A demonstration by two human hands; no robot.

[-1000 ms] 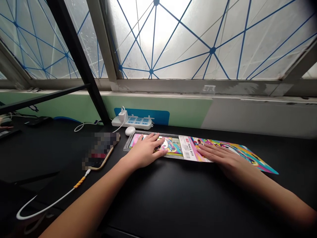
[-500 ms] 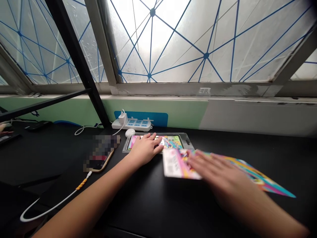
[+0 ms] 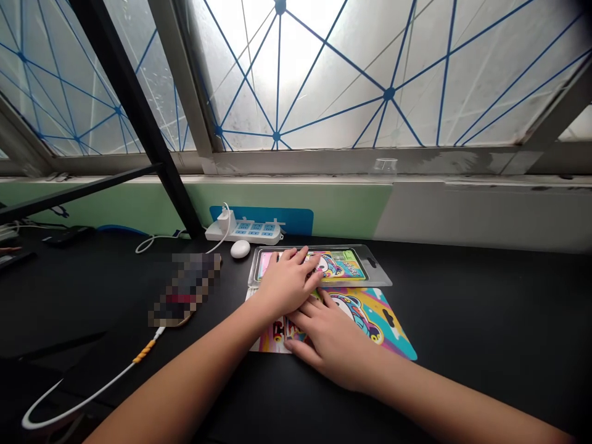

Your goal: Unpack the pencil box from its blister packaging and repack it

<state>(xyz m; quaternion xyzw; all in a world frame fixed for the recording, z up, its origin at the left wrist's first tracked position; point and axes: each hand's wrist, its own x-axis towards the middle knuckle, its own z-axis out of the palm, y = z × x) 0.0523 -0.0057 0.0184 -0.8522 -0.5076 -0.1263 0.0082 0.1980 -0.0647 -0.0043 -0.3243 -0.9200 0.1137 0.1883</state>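
My left hand (image 3: 291, 280) lies with fingers spread on a clear plastic blister tray (image 3: 377, 274), which holds a colourful printed card or packet (image 3: 345, 265). Directly in front of the tray, flat on the black table (image 3: 462, 314), is a bright printed backing card (image 3: 393, 327) with a cartoon figure and a hang hole. My right hand (image 3: 330, 339) rests on this card, fingers stretched out, their tips close to the left hand. Both hands hide parts of the prints beneath them.
A round white object (image 3: 240, 249) sits left of the tray, before a white power strip (image 3: 245, 231) with a plugged-in charger. Further left lies a pixelated phone-like device (image 3: 187, 290) on a white cable (image 3: 92, 394). A black metal frame (image 3: 139, 117) slants across the window side.
My right hand has brought the backing card left and laid it flat before the tray. The tray, under my left hand, has shifted right, away from the round white object.
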